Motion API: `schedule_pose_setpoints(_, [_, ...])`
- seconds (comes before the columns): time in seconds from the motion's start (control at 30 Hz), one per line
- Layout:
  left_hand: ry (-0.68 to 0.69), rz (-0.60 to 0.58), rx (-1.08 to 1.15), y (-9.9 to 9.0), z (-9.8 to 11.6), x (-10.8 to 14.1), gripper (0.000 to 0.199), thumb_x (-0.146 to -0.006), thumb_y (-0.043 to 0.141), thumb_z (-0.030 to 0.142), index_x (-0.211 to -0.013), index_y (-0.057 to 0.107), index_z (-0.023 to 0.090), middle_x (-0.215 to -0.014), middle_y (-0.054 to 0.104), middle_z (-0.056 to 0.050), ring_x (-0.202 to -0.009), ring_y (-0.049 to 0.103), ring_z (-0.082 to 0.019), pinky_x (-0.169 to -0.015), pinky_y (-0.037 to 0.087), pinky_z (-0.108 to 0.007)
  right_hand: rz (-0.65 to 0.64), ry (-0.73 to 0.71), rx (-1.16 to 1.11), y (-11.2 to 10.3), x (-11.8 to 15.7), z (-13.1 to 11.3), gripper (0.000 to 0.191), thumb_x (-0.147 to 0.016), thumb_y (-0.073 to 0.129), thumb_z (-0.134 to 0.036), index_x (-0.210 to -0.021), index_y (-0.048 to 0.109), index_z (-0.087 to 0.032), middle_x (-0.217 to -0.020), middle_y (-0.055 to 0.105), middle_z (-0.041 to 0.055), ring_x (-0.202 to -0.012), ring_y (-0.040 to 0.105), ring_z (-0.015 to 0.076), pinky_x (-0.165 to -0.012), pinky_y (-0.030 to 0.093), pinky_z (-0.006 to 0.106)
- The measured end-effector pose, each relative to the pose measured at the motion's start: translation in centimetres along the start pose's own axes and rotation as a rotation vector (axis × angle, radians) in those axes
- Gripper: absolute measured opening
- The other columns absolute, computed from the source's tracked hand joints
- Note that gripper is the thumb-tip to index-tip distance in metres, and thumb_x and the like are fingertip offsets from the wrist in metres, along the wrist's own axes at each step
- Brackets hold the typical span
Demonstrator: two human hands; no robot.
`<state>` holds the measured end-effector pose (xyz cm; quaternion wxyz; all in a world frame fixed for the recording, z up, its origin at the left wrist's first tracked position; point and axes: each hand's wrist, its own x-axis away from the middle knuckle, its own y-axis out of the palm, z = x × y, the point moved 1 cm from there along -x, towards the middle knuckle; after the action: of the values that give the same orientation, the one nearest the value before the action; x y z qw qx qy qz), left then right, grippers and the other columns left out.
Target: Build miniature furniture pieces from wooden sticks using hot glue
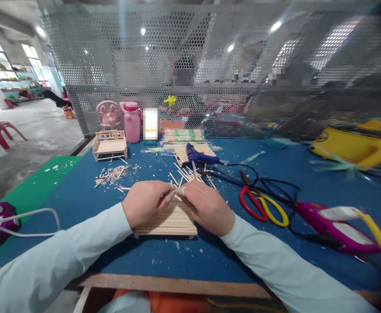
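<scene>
My left hand [148, 201] and my right hand [208, 204] meet over the far edge of a slatted platform of thin wooden sticks [166, 224]. Thumbs and fingertips are pinched together there, almost touching. Whatever is between the fingertips is too small or hidden to make out. The platform lies on the blue table just in front of me, its near edge slightly raised. Beyond my hands are loose wooden sticks [190, 174] and a blue glue gun [203, 156], which rests against a second stick platform [178, 153].
A small stick bench [110, 148] stands at back left, near a pile of stick offcuts [112, 175]. Red-and-yellow-handled scissors [254, 208], black cables and a purple power strip [337, 228] lie right. A pink flask [132, 124] stands before the perforated metal screen [95, 65]; people are behind it.
</scene>
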<state>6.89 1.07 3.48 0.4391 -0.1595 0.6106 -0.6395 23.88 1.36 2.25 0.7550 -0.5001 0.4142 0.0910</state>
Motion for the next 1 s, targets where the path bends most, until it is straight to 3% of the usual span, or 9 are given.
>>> schedule_pose_setpoints(0.13, [-0.02,-0.018,0.019,-0.2,0.0,0.3,0.031,-0.089,0.036,0.03,-0.071,0.059,0.019,-0.067,0.064,-0.002,-0.06,0.055,-0.015,-0.054,0.031,-0.024,-0.022,-0.04,-0.045,0.1,0.0,-0.3,0.016,-0.084,0.04,-0.01,-0.077,0.052,-0.017,-0.067,0.059,0.0077,-0.065,0.052,0.0174,-0.06,0.045,0.028])
schedule_pose_setpoints(0.23, [-0.055,0.013,0.055,-0.3,-0.3,0.6,0.032,-0.088,0.038,0.031,-0.07,0.06,0.019,-0.063,0.063,-0.002,-0.056,0.053,-0.014,-0.053,0.03,-0.024,-0.061,-0.01,-0.113,-0.8,-0.2,-0.2,0.014,-0.083,0.047,-0.017,-0.095,0.054,-0.016,-0.086,0.064,0.0114,-0.082,0.057,0.0196,-0.072,0.048,0.031])
schedule_pose_setpoints(0.33, [-0.108,0.097,0.115,-0.4,-1.0,0.8,0.031,-0.088,0.038,0.031,-0.072,0.063,0.019,-0.063,0.064,-0.002,-0.054,0.052,-0.013,-0.054,0.032,-0.023,0.028,0.316,-0.075,-2.7,0.0,1.4,0.027,-0.082,0.049,-0.03,-0.106,0.052,-0.018,-0.102,0.063,0.0114,-0.091,0.058,0.0208,-0.08,0.046,0.033])
schedule_pose_setpoints(0.4, [-0.13,0.144,0.151,-0.3,-1.3,0.8,0.031,-0.087,0.039,0.03,-0.074,0.064,0.019,-0.065,0.065,-0.002,-0.055,0.052,-0.013,-0.056,0.034,-0.023,0.005,0.677,0.067,-3.8,0.8,3.3,0.021,-0.085,0.041,-0.033,-0.09,0.056,-0.02,-0.084,0.064,0.0081,-0.075,0.059,0.0189,-0.071,0.045,0.032])
schedule_pose_setpoints(0.47, [-0.138,0.166,0.173,-0.3,-1.5,0.8,0.03,-0.087,0.04,0.029,-0.075,0.065,0.019,-0.066,0.066,-0.002,-0.058,0.054,-0.013,-0.058,0.035,-0.022,-0.344,0.923,0.186,-4.0,2.0,5.2,0.027,-0.085,0.038,-0.037,-0.07,0.054,-0.021,-0.064,0.061,0.0051,-0.061,0.055,0.018,-0.059,0.042,0.03])
schedule_pose_setpoints(0.53, [-0.136,0.167,0.186,-0.1,-1.5,0.9,0.03,-0.087,0.04,0.029,-0.076,0.066,0.019,-0.068,0.066,-0.002,-0.059,0.055,-0.013,-0.058,0.036,-0.022,-0.537,0.947,0.149,-3.5,3.1,6.5,0.028,-0.073,0.055,-0.04,-0.053,0.048,-0.022,-0.049,0.054,0.0011,-0.048,0.05,0.0158,-0.048,0.035,0.027])
schedule_pose_setpoints(0.63, [-0.131,0.178,0.201,0.0,-1.4,0.9,0.03,-0.087,0.04,0.029,-0.075,0.066,0.018,-0.067,0.066,-0.002,-0.059,0.055,-0.013,-0.058,0.036,-0.022,-0.646,0.931,0.129,-2.6,4.2,7.3,0.031,-0.065,0.063,-0.033,-0.046,0.042,-0.022,-0.045,0.051,-0.001,-0.046,0.048,0.0139,-0.045,0.031,0.025])
schedule_pose_setpoints(0.83, [-0.098,0.199,0.233,0.2,-1.6,0.9,0.029,-0.087,0.04,0.029,-0.08,0.066,0.017,-0.069,0.067,-0.002,-0.059,0.055,-0.012,-0.058,0.037,-0.021,-0.65,1.006,0.261,-3.5,4.0,6.8,0.015,-0.076,0.046,-0.023,-0.066,0.056,-0.019,-0.063,0.065,0.0071,-0.058,0.058,0.0186,-0.05,0.036,0.026])
schedule_pose_setpoints(1.0, [-0.047,0.245,0.251,0.1,-1.6,1.0,0.028,-0.087,0.041,0.029,-0.082,0.066,0.017,-0.07,0.067,-0.003,-0.061,0.058,-0.013,-0.059,0.039,-0.022,-0.607,1.014,0.355,-5.0,4.4,5.4,0.026,-0.08,0.045,-0.037,-0.084,0.064,-0.02,-0.08,0.07,0.0122,-0.071,0.063,0.0272,-0.056,0.039,0.032])
